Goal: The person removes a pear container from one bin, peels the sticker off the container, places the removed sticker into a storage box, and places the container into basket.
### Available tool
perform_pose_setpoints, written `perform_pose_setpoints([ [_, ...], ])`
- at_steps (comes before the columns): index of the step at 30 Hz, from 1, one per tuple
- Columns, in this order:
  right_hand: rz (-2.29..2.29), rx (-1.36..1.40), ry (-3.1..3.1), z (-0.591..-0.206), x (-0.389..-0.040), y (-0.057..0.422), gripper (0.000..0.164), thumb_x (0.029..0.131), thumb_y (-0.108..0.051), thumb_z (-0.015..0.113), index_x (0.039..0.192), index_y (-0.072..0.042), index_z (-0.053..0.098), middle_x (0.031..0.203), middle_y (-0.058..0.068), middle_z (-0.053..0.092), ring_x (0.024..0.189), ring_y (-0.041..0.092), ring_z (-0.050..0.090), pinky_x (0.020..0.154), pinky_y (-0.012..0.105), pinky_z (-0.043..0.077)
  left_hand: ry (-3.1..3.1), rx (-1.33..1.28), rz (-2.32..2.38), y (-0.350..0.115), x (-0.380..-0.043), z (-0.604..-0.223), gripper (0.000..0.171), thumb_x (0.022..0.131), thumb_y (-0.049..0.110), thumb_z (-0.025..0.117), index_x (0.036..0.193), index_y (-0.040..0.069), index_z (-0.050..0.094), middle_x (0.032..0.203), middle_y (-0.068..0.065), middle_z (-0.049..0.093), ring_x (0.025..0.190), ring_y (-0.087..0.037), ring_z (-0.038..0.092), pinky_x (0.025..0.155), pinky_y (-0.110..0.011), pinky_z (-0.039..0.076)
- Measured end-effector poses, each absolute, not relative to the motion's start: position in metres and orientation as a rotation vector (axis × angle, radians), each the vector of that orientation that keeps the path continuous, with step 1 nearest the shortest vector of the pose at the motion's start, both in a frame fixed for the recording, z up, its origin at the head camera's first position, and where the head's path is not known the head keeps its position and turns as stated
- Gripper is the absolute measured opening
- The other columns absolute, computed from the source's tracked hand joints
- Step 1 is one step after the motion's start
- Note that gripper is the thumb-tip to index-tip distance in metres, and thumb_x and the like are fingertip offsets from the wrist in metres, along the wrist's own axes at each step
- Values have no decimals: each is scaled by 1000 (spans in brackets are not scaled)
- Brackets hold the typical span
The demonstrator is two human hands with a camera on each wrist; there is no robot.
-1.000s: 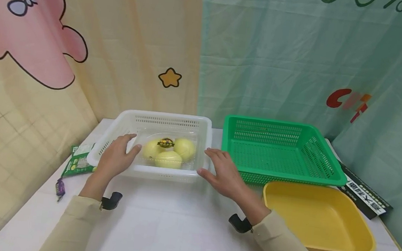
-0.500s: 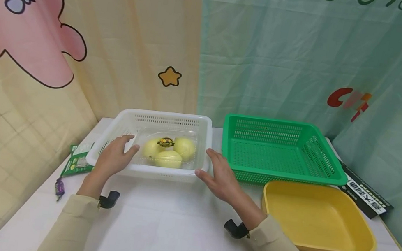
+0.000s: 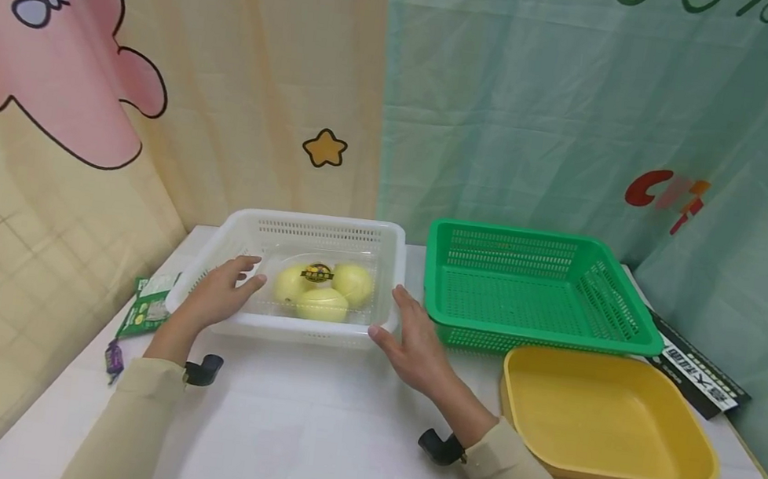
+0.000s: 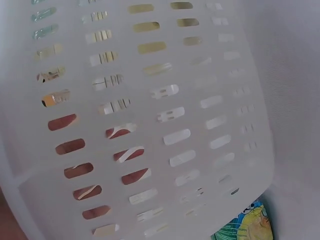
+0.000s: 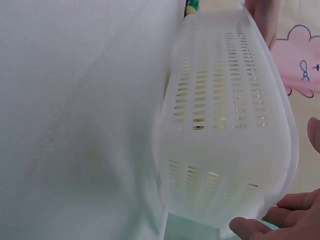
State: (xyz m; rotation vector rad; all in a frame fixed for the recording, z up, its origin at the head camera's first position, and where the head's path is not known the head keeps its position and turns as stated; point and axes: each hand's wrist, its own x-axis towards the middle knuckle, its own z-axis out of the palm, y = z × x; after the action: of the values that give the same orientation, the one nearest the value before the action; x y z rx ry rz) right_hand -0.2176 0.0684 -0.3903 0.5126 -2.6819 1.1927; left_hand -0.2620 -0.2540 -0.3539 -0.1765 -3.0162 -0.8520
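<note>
A white perforated basket (image 3: 317, 328) stands at the back left of the table. Inside it is a clear plastic box (image 3: 264, 306) with a dark label, holding three pale yellow-green round fruits (image 3: 323, 305). My left hand (image 3: 221, 294) is over the basket's front left part, thumb and fingers spread apart beside the box. At the front right corner is my right hand (image 3: 414, 352), its fingers extended along the rim. The right wrist view has the right-hand fingertips (image 5: 242, 225) right at the basket's corner. In the left wrist view, the slotted basket wall (image 4: 165, 120) fills most of the picture.
A green perforated basket (image 3: 536, 337) stands to the right, with a yellow tray (image 3: 608, 423) in front of it. Beside them lies a black printed box (image 3: 699, 370). On the left are a green snack packet (image 3: 150, 308) and a small purple-wrapped item (image 3: 114, 360). Curtains (image 3: 510, 127) hang behind.
Both hands have shifted slightly: the left a little to the left, the right a little left and toward me at the corner. The basket and its fruit box stay in place.
</note>
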Motion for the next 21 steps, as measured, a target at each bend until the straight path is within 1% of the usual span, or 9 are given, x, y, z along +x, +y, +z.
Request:
perform_pose_setpoints([
  [4, 1237, 504, -2661, -394, -219, 68, 74, 90, -35, 62, 149, -7, 25, 156, 9, 26, 143, 31, 28, 112, 53, 29, -3015, -198, -862, -255, -262, -354, 58, 99, 39, 42, 143, 3, 33, 143, -28, 39, 128, -47, 42, 101, -60, 38],
  [7, 1312, 514, -2635, -399, -222, 69, 73, 91, -35, 61, 148, -8, 26, 157, 8, 24, 141, 30, 31, 109, 51, 36, -3013, -207, -866, -256, -262, -355, 58, 99, 40, 41, 143, 3, 33, 143, -28, 39, 128, -47, 42, 102, -60, 37],
  [11, 1468, 552, -2556, -406, -230, 71, 68, 92, -30, 60, 147, -5, 28, 156, 11, 24, 138, 32, 35, 103, 49, 43, -3013, -216, -874, -257, -262, -355, 58, 99, 41, 40, 144, 3, 33, 143, -28, 39, 128, -47, 42, 102, -60, 37],
  [14, 1566, 564, -2510, -409, -234, 72, 67, 92, -27, 61, 147, -5, 28, 155, 10, 23, 138, 32, 34, 103, 50, 42, -3014, -216, -880, -258, -263, -355, 59, 100, 42, 39, 144, 3, 33, 143, -28, 39, 128, -47, 42, 102, -60, 36],
  [21, 1640, 535, -2539, -410, -242, 75, 69, 92, -28, 61, 148, -10, 27, 158, 0, 19, 142, 27, 29, 105, 49, 41, -3034, -192, -908, -259, -265, -354, 61, 99, 45, 39, 144, 5, 32, 143, -27, 39, 129, -46, 41, 102, -60, 37],
])
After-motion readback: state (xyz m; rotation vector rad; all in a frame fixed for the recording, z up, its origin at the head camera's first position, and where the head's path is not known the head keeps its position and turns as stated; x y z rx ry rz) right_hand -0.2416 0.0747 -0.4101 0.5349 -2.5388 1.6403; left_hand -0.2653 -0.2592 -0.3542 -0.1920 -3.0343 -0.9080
